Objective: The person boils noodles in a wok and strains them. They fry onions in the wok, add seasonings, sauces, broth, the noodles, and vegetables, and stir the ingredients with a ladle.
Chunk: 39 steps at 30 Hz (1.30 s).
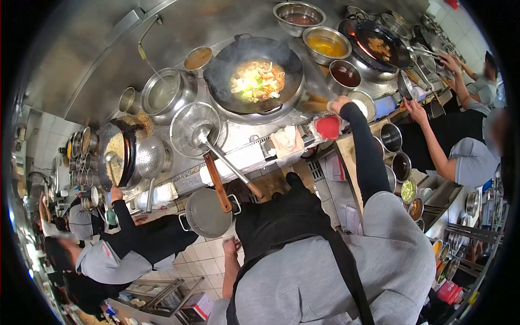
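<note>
Over the stove's front edge, to the right of the large wok, reaches my right hand point(338, 104). Its fingers are closed on a brown, motion-blurred wok brush point(314, 102). In the black wok point(222, 89) lies a steaming mix of chopped vegetables point(257, 81). My left hand point(231, 246) hangs low by my apron, fingers curled, with nothing visible in it. Close above it is a grey two-handled pot point(207, 214). A ladle point(202, 135) rests in a wire strainer point(187, 122) left of the wok, and a wooden handle point(216, 181) juts toward me.
Steel bowls of sauce point(326, 43) and a pot of dark liquid point(345, 75) stand right of the wok. A red cloth point(327, 127) lies on the front ledge. Co-workers cook at woks on the left point(116, 151) and right point(392, 49). A perforated skimmer point(153, 157) sits left.
</note>
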{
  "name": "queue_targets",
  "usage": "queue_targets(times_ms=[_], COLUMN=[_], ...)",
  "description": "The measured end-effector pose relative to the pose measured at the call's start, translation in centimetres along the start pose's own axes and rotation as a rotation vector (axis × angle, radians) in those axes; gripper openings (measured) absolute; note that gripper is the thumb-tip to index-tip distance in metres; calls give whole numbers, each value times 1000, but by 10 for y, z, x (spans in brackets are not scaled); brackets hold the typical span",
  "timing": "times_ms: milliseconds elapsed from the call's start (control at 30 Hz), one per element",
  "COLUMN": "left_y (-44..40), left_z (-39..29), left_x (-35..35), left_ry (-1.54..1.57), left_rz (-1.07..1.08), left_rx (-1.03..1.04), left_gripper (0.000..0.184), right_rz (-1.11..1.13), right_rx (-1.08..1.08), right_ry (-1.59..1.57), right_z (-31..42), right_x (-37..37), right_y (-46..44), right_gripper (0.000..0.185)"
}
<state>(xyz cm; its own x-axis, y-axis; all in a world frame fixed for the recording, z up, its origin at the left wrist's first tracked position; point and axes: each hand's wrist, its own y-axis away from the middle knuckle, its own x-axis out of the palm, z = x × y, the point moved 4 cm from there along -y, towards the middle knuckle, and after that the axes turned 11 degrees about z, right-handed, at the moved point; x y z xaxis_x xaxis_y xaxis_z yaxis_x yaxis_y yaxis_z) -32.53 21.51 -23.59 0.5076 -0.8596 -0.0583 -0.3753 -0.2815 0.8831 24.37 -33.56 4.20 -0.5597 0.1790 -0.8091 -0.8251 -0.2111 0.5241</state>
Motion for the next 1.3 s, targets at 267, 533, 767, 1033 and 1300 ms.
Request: queue_targets(times_ms=[267, 533, 767, 1033, 1300], left_y=[0, -48, 40, 33, 57], left_z=[151, 124, -27, 5, 41], left_x=[-54, -66, 7, 3, -1], left_ry=[-1184, -832, 21, -80, -285], left_rz=[96, 104, 102, 127, 210], left_rx=[233, 234, -15, -101, 84], left_gripper=[25, 20, 29, 22, 20], right_rz=[-286, -391, -458, -512, 273], right_rx=[147, 159, 111, 239, 322], right_ry=[-227, -413, -372, -288, -928], right_z=[-60, -56, -45, -38, 0], right_x=[97, 65, 76, 148, 300], right_y=[-52, -48, -34, 11, 9], right_gripper=[43, 42, 53, 61, 37])
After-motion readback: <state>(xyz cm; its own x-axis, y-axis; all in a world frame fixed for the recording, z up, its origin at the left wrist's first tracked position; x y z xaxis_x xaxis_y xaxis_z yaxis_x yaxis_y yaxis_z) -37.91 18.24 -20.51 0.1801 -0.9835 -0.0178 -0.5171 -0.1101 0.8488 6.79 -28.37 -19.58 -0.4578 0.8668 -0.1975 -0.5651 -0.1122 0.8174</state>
